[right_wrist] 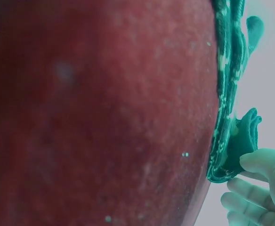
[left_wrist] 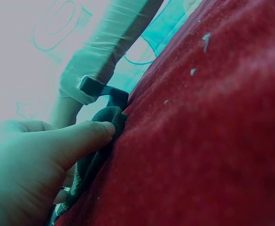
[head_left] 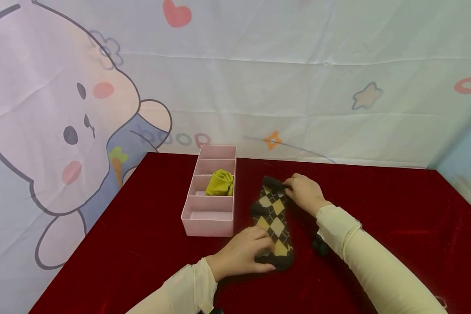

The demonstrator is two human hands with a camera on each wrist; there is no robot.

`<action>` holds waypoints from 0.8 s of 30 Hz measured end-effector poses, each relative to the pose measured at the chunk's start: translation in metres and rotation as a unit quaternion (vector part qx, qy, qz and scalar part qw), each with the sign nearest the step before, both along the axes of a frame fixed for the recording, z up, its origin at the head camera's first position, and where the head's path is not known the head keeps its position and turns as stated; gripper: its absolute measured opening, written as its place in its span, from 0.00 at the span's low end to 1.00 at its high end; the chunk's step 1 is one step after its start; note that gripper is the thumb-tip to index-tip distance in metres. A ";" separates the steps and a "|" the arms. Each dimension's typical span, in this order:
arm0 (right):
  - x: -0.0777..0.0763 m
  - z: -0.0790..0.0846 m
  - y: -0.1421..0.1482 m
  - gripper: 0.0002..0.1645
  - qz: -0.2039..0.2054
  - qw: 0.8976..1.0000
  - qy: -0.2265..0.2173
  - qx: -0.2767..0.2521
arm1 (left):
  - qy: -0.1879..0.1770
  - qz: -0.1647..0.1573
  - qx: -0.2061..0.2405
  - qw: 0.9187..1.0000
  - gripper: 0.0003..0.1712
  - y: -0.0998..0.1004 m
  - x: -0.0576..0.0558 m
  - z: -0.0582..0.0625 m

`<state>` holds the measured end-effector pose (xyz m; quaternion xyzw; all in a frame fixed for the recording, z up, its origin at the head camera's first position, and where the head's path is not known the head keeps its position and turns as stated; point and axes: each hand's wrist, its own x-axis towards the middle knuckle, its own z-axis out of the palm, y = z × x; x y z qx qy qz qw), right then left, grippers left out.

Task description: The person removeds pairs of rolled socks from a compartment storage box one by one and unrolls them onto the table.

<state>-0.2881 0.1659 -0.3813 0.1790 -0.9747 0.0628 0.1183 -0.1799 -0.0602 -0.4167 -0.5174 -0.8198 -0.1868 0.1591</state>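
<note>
A dark argyle sock (head_left: 276, 224) with yellow and cream diamonds lies lengthwise on the red cloth, its toe towards me. In the head view my right hand (head_left: 306, 194) is at the far, cuff end. The right wrist view shows the thumb and fingers of that hand (right_wrist: 264, 188) pinching the dark cuff (right_wrist: 243, 143), which is lifted and bent over. At the near end my left hand (head_left: 245, 250) rests on the sock. Its thumb lies along the dark toe (left_wrist: 111, 115) in the left wrist view; the other fingers are partly hidden.
Left of the sock stands a pink divided box (head_left: 209, 227). A rolled yellow-green cloth item (head_left: 220, 183) sits in one of its compartments. Red velvety cloth (head_left: 149, 209) covers the table, and a printed cartoon curtain (head_left: 298, 96) hangs behind its far edge.
</note>
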 end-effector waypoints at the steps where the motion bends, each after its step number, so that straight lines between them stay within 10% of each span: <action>1: -0.001 0.000 0.000 0.14 -0.001 1.000 0.000 -0.005 | 0.001 0.000 0.000 1.000 0.18 0.000 0.000 -0.001; 24: -0.025 0.001 0.004 0.18 -0.043 0.993 -0.050 -0.100 | 0.005 -0.004 0.006 1.000 0.17 -0.001 -0.001 -0.001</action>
